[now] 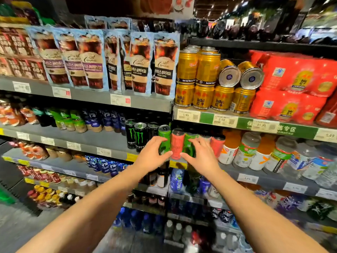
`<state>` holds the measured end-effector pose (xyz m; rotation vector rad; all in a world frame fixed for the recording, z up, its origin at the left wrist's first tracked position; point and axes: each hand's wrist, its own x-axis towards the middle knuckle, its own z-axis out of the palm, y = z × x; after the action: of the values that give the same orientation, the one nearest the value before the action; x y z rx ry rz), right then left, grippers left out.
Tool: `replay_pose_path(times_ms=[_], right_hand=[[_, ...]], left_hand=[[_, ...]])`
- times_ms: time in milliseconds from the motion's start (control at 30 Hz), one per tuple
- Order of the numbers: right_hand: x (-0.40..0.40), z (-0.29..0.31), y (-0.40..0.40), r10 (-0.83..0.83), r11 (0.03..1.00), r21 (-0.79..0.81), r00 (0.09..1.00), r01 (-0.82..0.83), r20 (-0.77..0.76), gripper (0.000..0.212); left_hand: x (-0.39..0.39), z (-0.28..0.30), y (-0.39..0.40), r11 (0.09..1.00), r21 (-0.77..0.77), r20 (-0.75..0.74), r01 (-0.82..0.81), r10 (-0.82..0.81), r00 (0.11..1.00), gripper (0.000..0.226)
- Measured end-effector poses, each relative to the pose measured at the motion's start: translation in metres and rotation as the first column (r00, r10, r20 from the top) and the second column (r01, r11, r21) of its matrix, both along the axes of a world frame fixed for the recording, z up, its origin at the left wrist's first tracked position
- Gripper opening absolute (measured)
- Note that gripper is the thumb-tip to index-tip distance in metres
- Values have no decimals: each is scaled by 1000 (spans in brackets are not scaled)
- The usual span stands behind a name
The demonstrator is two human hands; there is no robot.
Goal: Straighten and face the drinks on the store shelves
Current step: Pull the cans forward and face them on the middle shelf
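Note:
On the middle shelf stand tall energy-drink cans in a row. My left hand (152, 154) grips a green can (164, 137) from its left side, thumb across the front. My right hand (201, 155) grips another green can (189, 143), fingers curled over it. Between the two stands a coral-red can (177, 145), upright. Two black cans with a green claw logo (139, 136) stand just left of my left hand. Another coral-red can (217, 146) stands right of my right hand.
Gold cans (198, 81) are stacked on the shelf above, two of them lying on their sides (240, 74). Red multipacks (291, 88) sit to their right, coffee pouches (109, 61) to the left. Orange and white bottles (246, 150) stand right of the cans. Lower shelves hold several bottles.

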<state>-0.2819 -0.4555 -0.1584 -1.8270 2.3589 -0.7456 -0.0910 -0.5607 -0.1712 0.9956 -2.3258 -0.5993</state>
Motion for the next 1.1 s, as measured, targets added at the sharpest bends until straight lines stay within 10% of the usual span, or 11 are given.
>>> replay_pose_path(times_ms=[567, 933, 1100], right_hand=[[-16, -14, -52, -151, 987, 52, 988, 151, 13, 59], [8, -46, -54, -211, 933, -187, 890, 306, 404, 34], [5, -52, -45, -176, 900, -184, 716, 395, 676, 58]], left_hand=[[-62, -22, -47, 995, -60, 172, 75, -63, 983, 62], [-75, -40, -22, 996, 63, -279, -63, 78, 957, 32], [-71, -48, -23, 967, 252, -388, -42, 141, 911, 69]])
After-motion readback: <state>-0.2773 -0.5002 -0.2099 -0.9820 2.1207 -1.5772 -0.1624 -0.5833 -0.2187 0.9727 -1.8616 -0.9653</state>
